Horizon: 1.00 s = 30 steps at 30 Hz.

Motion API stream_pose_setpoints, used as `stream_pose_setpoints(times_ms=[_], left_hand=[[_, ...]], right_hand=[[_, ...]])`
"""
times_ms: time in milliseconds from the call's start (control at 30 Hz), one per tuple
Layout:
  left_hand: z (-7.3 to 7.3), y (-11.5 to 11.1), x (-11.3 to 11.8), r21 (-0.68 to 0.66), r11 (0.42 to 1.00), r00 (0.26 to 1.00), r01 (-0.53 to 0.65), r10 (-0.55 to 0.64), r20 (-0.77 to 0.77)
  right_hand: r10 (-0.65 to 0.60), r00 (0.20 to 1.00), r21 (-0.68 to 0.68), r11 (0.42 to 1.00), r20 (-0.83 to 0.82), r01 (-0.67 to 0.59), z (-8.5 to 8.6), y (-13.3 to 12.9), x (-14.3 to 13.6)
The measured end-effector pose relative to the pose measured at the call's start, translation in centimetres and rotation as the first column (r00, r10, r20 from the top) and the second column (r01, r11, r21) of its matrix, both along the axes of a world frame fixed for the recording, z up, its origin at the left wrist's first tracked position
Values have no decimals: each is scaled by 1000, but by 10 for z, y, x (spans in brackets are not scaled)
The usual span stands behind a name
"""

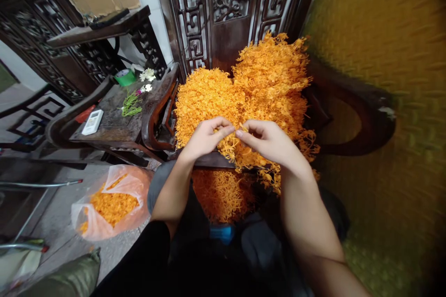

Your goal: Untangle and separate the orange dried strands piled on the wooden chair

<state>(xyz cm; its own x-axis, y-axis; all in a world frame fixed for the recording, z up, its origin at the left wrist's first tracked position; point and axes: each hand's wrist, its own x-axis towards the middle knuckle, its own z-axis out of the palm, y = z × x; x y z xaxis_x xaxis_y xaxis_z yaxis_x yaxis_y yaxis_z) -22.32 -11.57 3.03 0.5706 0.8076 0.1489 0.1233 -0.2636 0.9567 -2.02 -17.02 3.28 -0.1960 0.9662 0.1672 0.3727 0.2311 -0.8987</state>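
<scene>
My left hand [209, 135] and my right hand [266, 140] meet at the fingertips in front of a chair seat. Both are closed in a pinch on a small orange flower piece [243, 127], part of which shows at my right fingers. It looks like artificial blossom; its ends are hidden by the fingers. Just beyond, two heaped bunches of orange flower sprigs, a left heap [205, 95] and a taller right heap [273, 79], rest on the dark wooden chair. Loose sprigs [272, 178] hang over the seat's front edge.
More orange sprigs [225, 195] lie below, between my legs. A plastic bag [101, 222] of orange pieces sits on the floor at left. A side table [114, 123] carries a remote control [92, 122], green tape [125, 77], green stems [131, 104] and white flowers [147, 74].
</scene>
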Motion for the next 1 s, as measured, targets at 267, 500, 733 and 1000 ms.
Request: stream_pose_setpoints(times_ms=[267,500,733,1000], left_hand=[[2,-5,7,390,912,986,-126,158,-52],[1,1,3,224,968,992,112,-98,-73],[-15,-1,19,244,934,963,-260,233,136],[-27,-2,31,439,820,914,-367,407,5]], right_hand=[[64,998,-60,996,-14,-65,0,-3,-4],[67,994,-63,995,-83,-72,0,-5,-3],[53,987,-99,993,-154,-69,6,-1,-1],[86,990,-174,979,-112,-105,0,17,6]])
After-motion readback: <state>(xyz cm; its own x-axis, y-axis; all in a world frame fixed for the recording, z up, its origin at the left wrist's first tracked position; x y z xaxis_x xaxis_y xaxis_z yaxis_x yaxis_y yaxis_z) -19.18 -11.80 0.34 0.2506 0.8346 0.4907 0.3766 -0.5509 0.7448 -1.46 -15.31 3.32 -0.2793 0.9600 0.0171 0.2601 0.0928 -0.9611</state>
